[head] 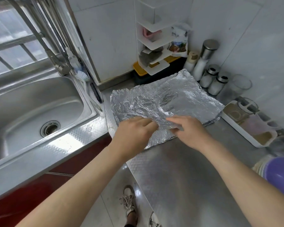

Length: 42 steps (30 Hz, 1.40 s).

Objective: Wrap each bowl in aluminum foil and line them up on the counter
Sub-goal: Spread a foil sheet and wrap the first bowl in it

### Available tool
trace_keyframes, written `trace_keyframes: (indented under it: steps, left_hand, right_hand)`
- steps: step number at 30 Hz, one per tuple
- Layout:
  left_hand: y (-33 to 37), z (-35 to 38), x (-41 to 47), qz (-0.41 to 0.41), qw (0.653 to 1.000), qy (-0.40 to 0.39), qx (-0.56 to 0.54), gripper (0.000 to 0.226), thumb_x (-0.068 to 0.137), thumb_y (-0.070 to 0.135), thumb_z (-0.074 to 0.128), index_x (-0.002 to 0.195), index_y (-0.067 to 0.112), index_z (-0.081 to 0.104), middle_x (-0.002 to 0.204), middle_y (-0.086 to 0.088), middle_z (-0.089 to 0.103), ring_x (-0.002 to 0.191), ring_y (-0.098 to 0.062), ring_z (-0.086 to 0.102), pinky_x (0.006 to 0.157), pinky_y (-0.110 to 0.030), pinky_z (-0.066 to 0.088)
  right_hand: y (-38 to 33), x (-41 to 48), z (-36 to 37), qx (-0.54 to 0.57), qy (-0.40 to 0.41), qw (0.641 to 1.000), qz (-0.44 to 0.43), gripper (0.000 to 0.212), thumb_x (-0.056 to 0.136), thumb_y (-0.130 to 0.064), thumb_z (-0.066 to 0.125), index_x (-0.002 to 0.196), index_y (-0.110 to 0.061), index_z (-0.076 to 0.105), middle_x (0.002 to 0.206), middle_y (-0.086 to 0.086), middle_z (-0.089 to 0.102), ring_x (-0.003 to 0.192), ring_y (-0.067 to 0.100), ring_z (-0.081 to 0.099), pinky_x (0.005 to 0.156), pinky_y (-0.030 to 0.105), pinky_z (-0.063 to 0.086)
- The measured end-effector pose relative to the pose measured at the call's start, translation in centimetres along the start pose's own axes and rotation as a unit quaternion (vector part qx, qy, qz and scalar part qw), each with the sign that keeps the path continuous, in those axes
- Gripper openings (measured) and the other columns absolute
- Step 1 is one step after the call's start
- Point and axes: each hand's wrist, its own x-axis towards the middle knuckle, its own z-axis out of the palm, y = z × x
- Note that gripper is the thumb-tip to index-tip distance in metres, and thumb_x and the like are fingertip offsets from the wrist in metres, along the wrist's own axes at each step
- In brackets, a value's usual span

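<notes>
Both hands, left hand (134,131) and right hand (189,130), pinch the foil sheet (167,97) at its near edge. Likely still preparing foil (no bowl on it); next, a stacked bowl (280,174) needs fetching.

no text, label, brand or number could be read anywhere. the printed packet (179,44) on the white corner shelf (152,46), in the upper middle of the frame, carried coloured artwork, but its lettering was too blurred to make out.

Crinkled, shiny aluminum foil (162,102) lies on a brushed, embossed metal tabletop (187,169); the steel sink (31,104) at left gleams smooth.
</notes>
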Motion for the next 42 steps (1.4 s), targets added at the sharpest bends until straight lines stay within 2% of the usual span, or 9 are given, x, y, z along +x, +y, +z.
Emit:
trace_keyframes:
  steps: [3,7,10,14,21,25,31,38,42]
  left_hand:
    - [1.9,-0.8,0.7,0.002,1.0,-0.005,-0.027,0.024,0.076,0.004,0.072,0.097,0.014,0.069,0.076,-0.001,0.068,0.067,-0.026,0.065,0.051,-0.032,0.052]
    - [-0.8,-1.9,-0.2,-0.165,0.974,-0.103,-0.117,0.103,0.071,0.018,0.085,0.151,0.036,0.023,0.152,0.002,0.039,0.14,-0.019,0.034,0.114,-0.046,0.031]
    - [-5.5,-2.8,-1.3,-0.403,0.843,-0.012,-0.357,0.116,0.068,-0.005,0.082,0.151,0.039,0.015,0.159,0.003,0.023,0.145,-0.013,0.023,0.114,-0.041,0.028]
    - [-8.1,-1.3,-0.7,-0.479,0.702,-0.053,-0.525,0.098,0.066,-0.016,0.076,0.147,0.021,0.036,0.152,-0.006,0.04,0.138,-0.017,0.037,0.111,-0.043,0.035]
    - [-6.3,-3.0,3.9,-0.399,0.747,0.013,-0.531,0.015,0.068,0.003,0.075,0.082,0.009,0.076,0.082,0.003,0.075,0.085,-0.013,0.069,0.087,-0.03,0.054]
    - [-4.7,-6.6,3.3,-0.313,0.821,0.105,-0.467,0.022,0.07,-0.008,0.076,0.08,0.012,0.075,0.069,0.015,0.072,0.065,0.002,0.066,0.063,-0.011,0.049]
    - [-5.3,-2.0,-7.0,-0.161,0.967,-0.042,-0.19,0.022,0.071,0.007,0.081,0.092,0.013,0.079,0.107,0.002,0.073,0.118,-0.019,0.059,0.096,-0.032,0.051]
    - [-5.0,4.2,-12.2,-0.084,0.977,-0.198,0.007,0.031,0.082,0.019,0.063,0.11,0.021,0.074,0.122,0.003,0.068,0.122,-0.027,0.059,0.099,-0.039,0.048]
    - [-5.0,5.3,-13.5,-0.099,0.966,-0.237,0.003,0.051,0.078,0.01,0.075,0.126,0.023,0.065,0.13,0.003,0.064,0.126,-0.024,0.056,0.104,-0.039,0.041]
  right_hand:
    - [0.0,-0.6,-0.2,-0.002,0.007,1.0,-0.013,0.035,0.089,-0.006,0.061,0.122,-0.017,0.066,0.125,-0.002,0.065,0.119,0.016,0.056,0.103,0.028,0.041]
    - [0.8,-2.4,-1.5,0.123,0.065,0.989,0.038,0.014,0.089,-0.013,0.067,0.098,-0.01,0.076,0.092,-0.012,0.07,0.089,-0.001,0.064,0.079,0.011,0.045]
    - [1.5,-4.2,-3.1,0.249,0.088,0.96,0.092,0.023,0.084,-0.022,0.07,0.068,-0.006,0.067,0.058,-0.016,0.059,0.059,-0.003,0.055,0.059,0.019,0.036]
    - [1.6,-5.1,-5.6,0.402,0.121,0.903,0.093,0.01,0.078,-0.016,0.076,0.087,-0.013,0.076,0.101,0.007,0.074,0.103,0.025,0.067,0.092,0.034,0.045]
    - [2.4,-3.9,-9.2,0.534,0.146,0.829,0.075,0.06,0.038,-0.044,0.094,0.083,-0.008,0.075,0.096,0.005,0.074,0.096,0.021,0.068,0.079,0.03,0.057]
    - [1.9,-4.6,-10.0,0.423,0.171,0.887,0.07,0.027,0.059,-0.026,0.09,0.082,-0.02,0.079,0.088,-0.004,0.075,0.088,0.01,0.069,0.084,0.029,0.051]
    - [2.3,-6.2,-5.8,0.098,-0.011,0.993,-0.064,0.037,0.072,-0.002,0.078,0.104,-0.019,0.074,0.114,0.004,0.069,0.123,0.009,0.049,0.106,0.037,0.04]
    - [8.2,-4.6,1.5,-0.292,-0.072,0.939,-0.165,0.073,0.04,0.025,0.08,0.101,-0.015,0.075,0.114,0.004,0.07,0.108,0.028,0.065,0.068,0.042,0.057]
    - [8.9,-5.0,2.9,-0.303,-0.133,0.932,-0.146,0.074,0.079,0.021,0.053,0.139,-0.022,0.049,0.151,-0.005,0.037,0.143,0.018,0.029,0.099,0.038,0.042]
